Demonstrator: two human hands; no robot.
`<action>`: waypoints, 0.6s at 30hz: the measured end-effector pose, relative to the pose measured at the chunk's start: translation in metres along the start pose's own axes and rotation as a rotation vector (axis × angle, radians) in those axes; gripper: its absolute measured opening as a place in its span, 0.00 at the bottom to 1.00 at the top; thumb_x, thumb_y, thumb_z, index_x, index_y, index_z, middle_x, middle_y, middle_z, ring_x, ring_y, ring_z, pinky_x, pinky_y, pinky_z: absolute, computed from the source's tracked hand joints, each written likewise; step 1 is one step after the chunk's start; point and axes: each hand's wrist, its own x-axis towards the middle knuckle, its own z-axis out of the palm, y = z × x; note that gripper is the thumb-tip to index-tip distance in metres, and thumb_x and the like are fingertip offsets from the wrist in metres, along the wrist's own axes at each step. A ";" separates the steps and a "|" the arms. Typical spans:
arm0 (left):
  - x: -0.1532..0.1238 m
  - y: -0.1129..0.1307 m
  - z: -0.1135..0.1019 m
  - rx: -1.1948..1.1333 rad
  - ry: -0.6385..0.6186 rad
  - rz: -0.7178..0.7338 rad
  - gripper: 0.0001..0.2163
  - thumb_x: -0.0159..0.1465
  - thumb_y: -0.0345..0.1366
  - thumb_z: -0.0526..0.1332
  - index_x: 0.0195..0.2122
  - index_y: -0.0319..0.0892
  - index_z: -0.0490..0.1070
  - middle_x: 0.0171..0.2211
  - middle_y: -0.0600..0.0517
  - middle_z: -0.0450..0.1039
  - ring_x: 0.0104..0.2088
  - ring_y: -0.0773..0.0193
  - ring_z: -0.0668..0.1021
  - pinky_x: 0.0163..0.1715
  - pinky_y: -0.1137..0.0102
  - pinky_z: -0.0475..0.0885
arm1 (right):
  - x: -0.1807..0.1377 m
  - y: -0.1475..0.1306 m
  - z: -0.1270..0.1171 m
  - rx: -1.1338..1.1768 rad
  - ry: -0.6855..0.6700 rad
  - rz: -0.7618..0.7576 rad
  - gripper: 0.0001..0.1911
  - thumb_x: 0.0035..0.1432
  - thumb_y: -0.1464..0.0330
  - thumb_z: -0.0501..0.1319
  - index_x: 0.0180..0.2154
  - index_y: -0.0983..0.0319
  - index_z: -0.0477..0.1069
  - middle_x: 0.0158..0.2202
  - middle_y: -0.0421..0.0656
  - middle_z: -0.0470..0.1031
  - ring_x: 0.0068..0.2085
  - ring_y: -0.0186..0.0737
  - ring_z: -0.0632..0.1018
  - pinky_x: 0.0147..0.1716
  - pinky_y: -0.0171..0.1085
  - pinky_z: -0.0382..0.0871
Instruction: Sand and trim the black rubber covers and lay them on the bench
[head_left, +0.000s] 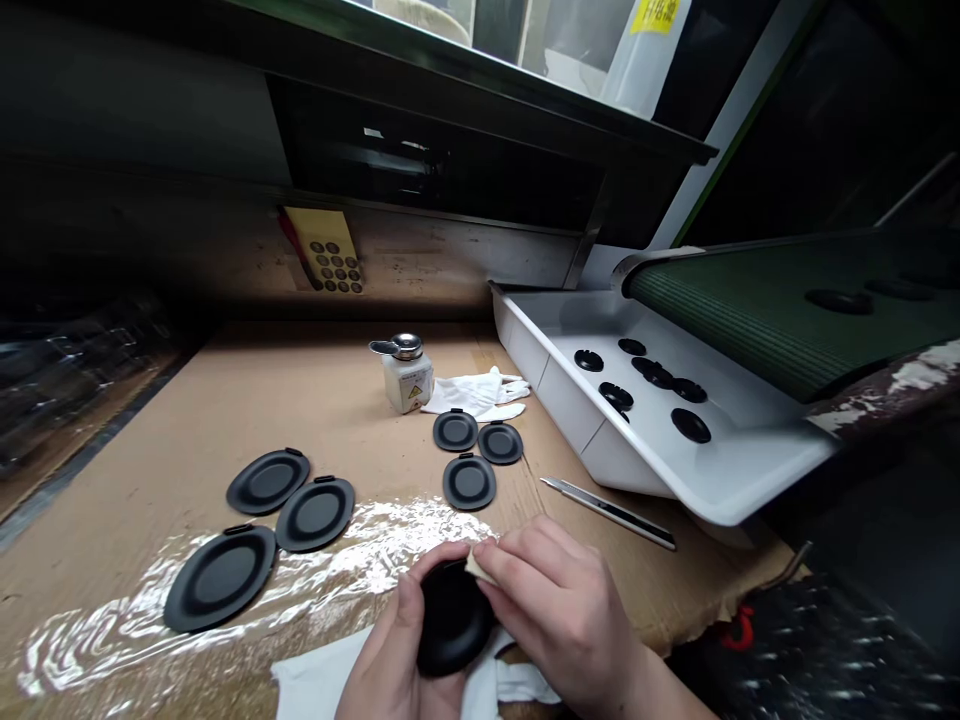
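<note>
My left hand [386, 655] grips a black round disc [450, 620] from below, thumb along its left edge. My right hand [559, 605] is closed on a small pale wipe [477, 566] and presses it against the disc's upper rim. Both hands hover over a white cloth [319, 685] at the near edge of the cardboard-covered bench [300, 400]. Three larger black oval lids [268, 480] lie to the left, and three smaller round lids [469, 482] lie just beyond my hands.
A utility knife [607, 512] lies right of the hands. A white tray [720, 480] with several black parts sits at the right, below a green conveyor belt [765, 310]. A small white dispenser bottle [407, 375] and white gloves [480, 395] stand farther back.
</note>
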 end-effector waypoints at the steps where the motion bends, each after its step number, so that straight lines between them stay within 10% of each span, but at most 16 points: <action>1: 0.000 0.001 0.001 0.005 -0.006 -0.001 0.15 0.60 0.44 0.54 0.36 0.41 0.75 0.39 0.47 0.78 0.47 0.55 0.74 0.53 0.61 0.61 | -0.002 0.000 0.000 -0.026 -0.016 -0.019 0.12 0.57 0.76 0.55 0.43 0.66 0.70 0.31 0.45 0.73 0.32 0.37 0.70 0.29 0.35 0.68; 10: 0.000 0.004 -0.001 -0.090 -0.003 -0.058 0.16 0.62 0.42 0.51 0.34 0.38 0.75 0.41 0.38 0.77 0.47 0.51 0.74 0.48 0.62 0.67 | -0.027 0.027 -0.011 -0.032 0.040 0.235 0.10 0.56 0.73 0.56 0.41 0.61 0.68 0.35 0.45 0.72 0.37 0.40 0.71 0.36 0.38 0.68; 18: 0.010 0.003 -0.008 -0.108 0.010 0.002 0.17 0.60 0.46 0.52 0.33 0.41 0.76 0.37 0.41 0.79 0.40 0.55 0.78 0.39 0.63 0.73 | 0.019 0.028 -0.004 -0.041 -0.282 0.269 0.18 0.54 0.62 0.61 0.47 0.57 0.67 0.48 0.43 0.69 0.48 0.43 0.67 0.47 0.42 0.62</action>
